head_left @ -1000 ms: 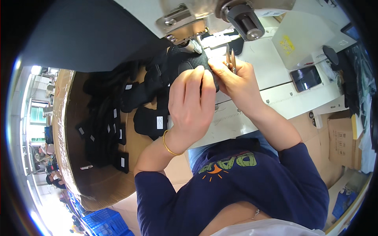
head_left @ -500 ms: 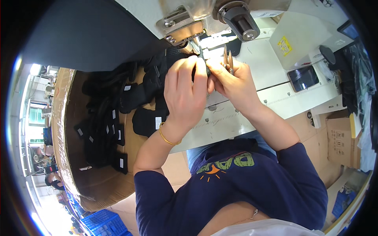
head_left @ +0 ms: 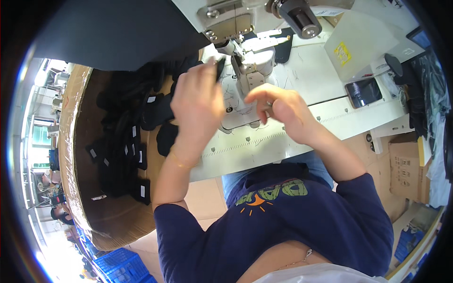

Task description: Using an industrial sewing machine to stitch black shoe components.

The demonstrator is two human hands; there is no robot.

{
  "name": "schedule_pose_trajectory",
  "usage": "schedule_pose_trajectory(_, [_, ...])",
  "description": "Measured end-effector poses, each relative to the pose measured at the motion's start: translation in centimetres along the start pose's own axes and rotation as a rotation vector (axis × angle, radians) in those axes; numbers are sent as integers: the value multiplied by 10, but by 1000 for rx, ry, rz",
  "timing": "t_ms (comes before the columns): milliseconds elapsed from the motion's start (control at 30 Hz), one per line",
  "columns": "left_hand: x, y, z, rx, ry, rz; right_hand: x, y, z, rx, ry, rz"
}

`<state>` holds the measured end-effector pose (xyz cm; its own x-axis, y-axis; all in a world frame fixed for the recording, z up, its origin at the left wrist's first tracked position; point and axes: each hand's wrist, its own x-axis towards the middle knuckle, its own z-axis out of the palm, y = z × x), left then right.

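My left hand (head_left: 198, 101), smeared by motion, is over the left part of the machine table, beside the box. A small black fabric piece (head_left: 220, 69) shows at its fingertips; the blur hides whether the fingers grip it. Just right of the sewing machine's narrow metal arm (head_left: 249, 78), my right hand (head_left: 285, 111) is raised with its fingers curled inward. Something small and greyish shows at those fingers, too hidden to name. The sewing machine head (head_left: 231, 21) stands above both hands, and loose thread ends lie around its base.
A large cardboard box (head_left: 78, 155) at the left holds many black fabric pieces (head_left: 118, 155) with white labels. A phone (head_left: 363, 93) lies on the table's right side. A ruler strip (head_left: 283, 134) runs along the near edge. A blue crate (head_left: 120, 266) stands lower left.
My hands have parted: the left went left toward the box, the right slightly down. The black piece has left the machine. The small scissors seen in my right hand no longer show.
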<state>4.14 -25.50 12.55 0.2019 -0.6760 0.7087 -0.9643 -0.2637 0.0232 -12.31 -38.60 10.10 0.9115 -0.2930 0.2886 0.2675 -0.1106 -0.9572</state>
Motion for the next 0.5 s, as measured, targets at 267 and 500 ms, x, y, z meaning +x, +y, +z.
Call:
schedule_pose_trajectory(267, [-19, -38, -20, -1381, -834, -826, -3, 41, 7, -686, 195, -214])
schedule_pose_trajectory(500, [-19, -32, -15, -1412, -871, -810, -5, 44, -2, -730, 60, -343])
